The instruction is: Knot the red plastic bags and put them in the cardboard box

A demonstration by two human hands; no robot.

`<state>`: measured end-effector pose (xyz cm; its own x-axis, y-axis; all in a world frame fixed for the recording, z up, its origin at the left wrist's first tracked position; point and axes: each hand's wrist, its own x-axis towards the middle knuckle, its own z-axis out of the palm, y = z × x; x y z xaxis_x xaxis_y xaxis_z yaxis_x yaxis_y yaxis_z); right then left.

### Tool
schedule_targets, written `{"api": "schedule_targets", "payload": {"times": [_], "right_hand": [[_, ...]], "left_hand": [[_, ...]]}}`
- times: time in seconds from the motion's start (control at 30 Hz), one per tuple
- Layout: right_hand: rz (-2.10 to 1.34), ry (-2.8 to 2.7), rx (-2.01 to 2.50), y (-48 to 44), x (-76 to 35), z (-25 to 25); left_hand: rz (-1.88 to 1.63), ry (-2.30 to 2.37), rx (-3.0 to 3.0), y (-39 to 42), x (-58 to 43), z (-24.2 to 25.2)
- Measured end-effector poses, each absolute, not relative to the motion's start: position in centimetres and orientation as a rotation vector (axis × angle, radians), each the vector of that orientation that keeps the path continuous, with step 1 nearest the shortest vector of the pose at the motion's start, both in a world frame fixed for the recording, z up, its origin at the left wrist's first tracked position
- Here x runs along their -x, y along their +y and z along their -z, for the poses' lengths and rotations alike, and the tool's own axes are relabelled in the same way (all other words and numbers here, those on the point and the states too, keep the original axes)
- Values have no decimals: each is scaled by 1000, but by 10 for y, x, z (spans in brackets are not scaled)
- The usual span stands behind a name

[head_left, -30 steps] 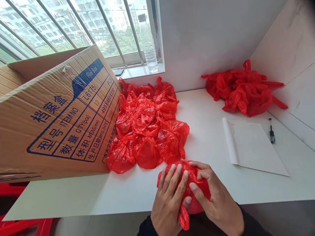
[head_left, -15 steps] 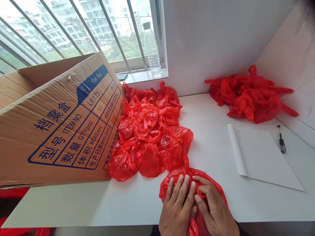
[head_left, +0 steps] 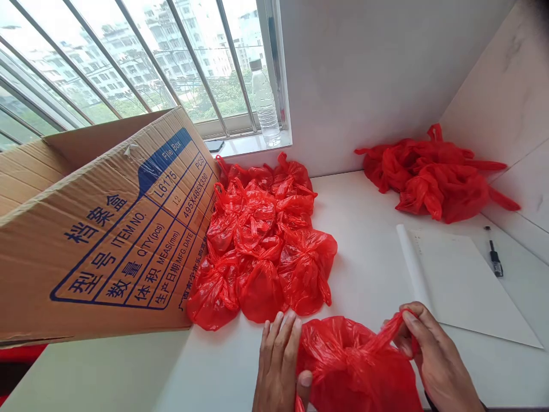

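A filled red plastic bag (head_left: 347, 360) lies at the table's near edge, gathered into a knot on top. At its left side is my left hand (head_left: 281, 360), fingers straight and side by side; a strip of red plastic shows between its thumb and palm. My right hand (head_left: 429, 349) pinches one bag handle and holds it stretched to the upper right of the knot. Just beyond, several knotted red bags (head_left: 261, 240) sit packed together in rows.
A cardboard box (head_left: 128, 229) stands at left by the barred window. A water bottle (head_left: 266, 109) and a dark flat object (head_left: 214, 146) rest on the sill. At right are a heap of red bags (head_left: 433, 177), curled paper (head_left: 467, 286) and a black pen (head_left: 495, 257).
My hands have moved apart from over the bag's top. The right one has drawn a handle out to the right; the left has shifted to the bag's left side. The knot now shows.
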<state>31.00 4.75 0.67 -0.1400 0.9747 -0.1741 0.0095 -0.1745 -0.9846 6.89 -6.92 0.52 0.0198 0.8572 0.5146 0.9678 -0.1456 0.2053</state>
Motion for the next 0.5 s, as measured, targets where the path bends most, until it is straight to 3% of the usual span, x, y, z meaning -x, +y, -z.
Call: {"api": "schedule_targets", "payload": {"times": [0.17, 0.4, 0.5], "right_hand": [[-1466, -1215, 1261, 48, -313, -6], [-1240, -962, 1271, 68, -340, 23], [-1203, -989, 1361, 64, -346, 39]], "left_hand": [[610, -1548, 2426, -49, -86, -26], [821, -1877, 2541, -25, -103, -54], [1187, -2263, 2456, -9, -101, -100]]}}
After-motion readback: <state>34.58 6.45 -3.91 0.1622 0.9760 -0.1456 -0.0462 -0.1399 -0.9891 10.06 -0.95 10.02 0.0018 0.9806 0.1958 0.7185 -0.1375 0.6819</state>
